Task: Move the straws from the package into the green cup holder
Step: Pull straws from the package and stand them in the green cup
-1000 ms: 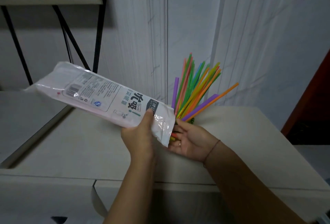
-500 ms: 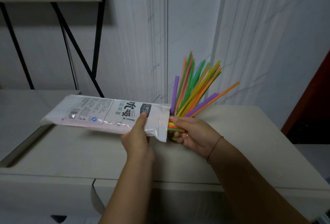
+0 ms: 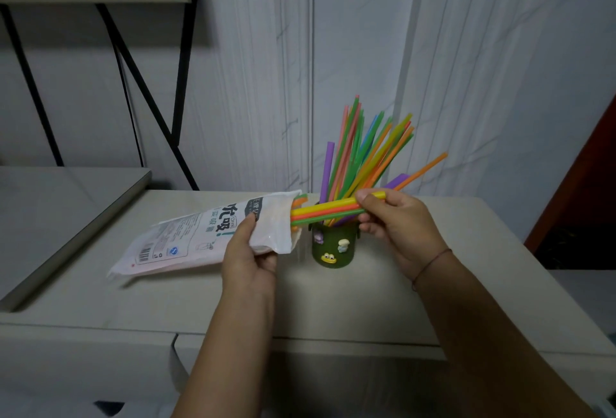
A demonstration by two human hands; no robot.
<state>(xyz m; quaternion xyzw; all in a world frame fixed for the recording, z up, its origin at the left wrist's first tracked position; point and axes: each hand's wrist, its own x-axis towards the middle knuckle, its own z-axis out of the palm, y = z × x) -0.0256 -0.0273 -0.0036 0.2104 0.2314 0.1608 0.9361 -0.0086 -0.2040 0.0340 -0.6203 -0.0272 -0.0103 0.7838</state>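
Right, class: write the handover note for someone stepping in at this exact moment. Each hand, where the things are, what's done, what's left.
Left hand: grips the package near its open end, tilted above the counter.
Right hand: fingers pinch a small bundle of straws, part-way out of the package, lying level over the green cup holder.
Done: many straws already stand in the holder.
Left: pull the bundle free, drop it in; check the package for more.

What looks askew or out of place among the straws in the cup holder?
One orange straw leans far more to the right than the other straws in the green cup holder. Nothing looks spilled or damaged.
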